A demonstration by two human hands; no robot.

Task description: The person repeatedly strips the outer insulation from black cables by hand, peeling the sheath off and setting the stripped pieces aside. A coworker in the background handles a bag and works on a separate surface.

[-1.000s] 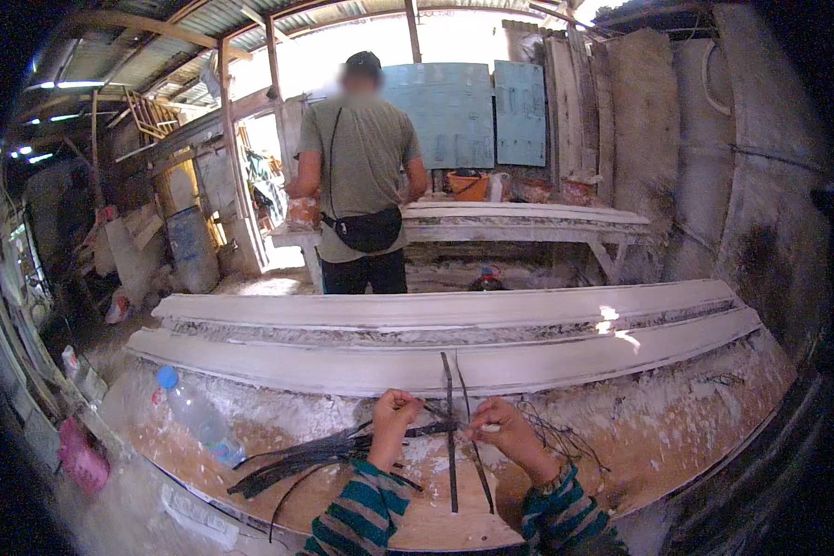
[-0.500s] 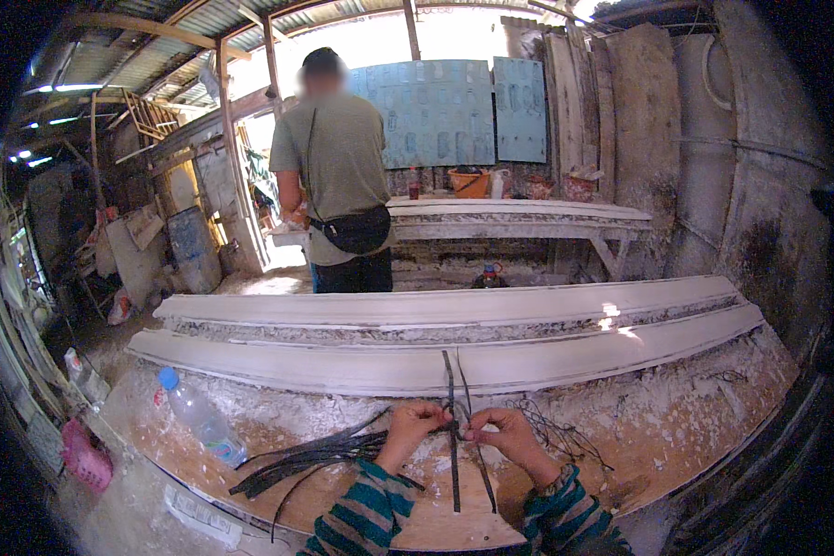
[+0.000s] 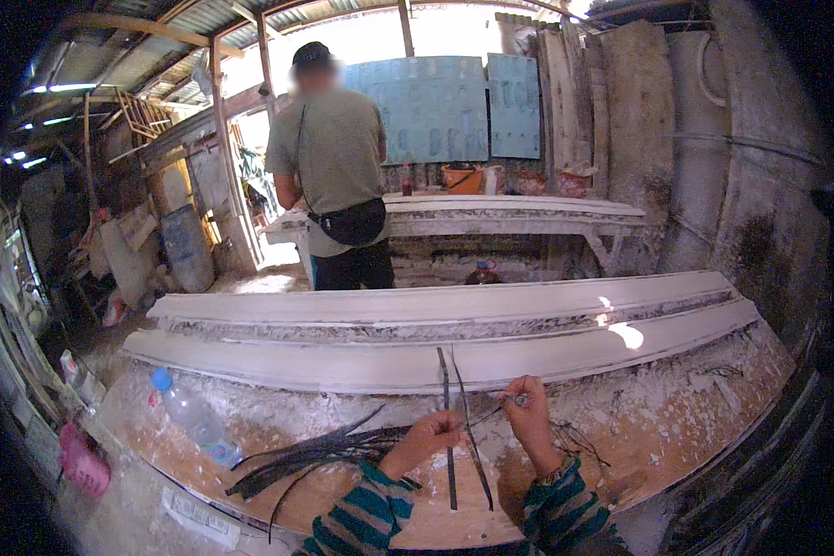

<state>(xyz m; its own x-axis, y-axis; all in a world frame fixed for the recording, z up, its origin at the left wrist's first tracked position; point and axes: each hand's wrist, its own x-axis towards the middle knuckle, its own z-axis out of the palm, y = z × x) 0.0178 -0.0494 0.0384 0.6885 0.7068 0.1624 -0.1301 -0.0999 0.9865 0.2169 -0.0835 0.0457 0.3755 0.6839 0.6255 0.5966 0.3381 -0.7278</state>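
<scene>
A thin dark strand (image 3: 487, 417) runs between my two hands over the bench. My left hand (image 3: 434, 434) is closed in a pinch on its lower end, beside a flat black strip (image 3: 451, 477). My right hand (image 3: 528, 422) is raised a little higher and pinches the other end at the fingertips. The flat strip and a narrower black strip (image 3: 478, 463) lie lengthwise in front of me, their far ends over a long white moulding (image 3: 371, 366). To the left, a bundle of black strips (image 3: 320, 454) is partly behind my left forearm. Thin loose strands (image 3: 579, 440) lie beside my right wrist.
A clear plastic bottle with a blue cap (image 3: 195, 419) lies at the bench's left. A second white moulding (image 3: 389, 304) runs behind the first. A co-worker (image 3: 334, 157) stands beyond, at a white table (image 3: 528, 218) with an orange bucket (image 3: 461, 179). A pink basket (image 3: 85, 461) is lower left.
My right hand has moved up and right, away from my left hand, and the strand now stretches between them. The left hand has dropped slightly. The view has shifted a little.
</scene>
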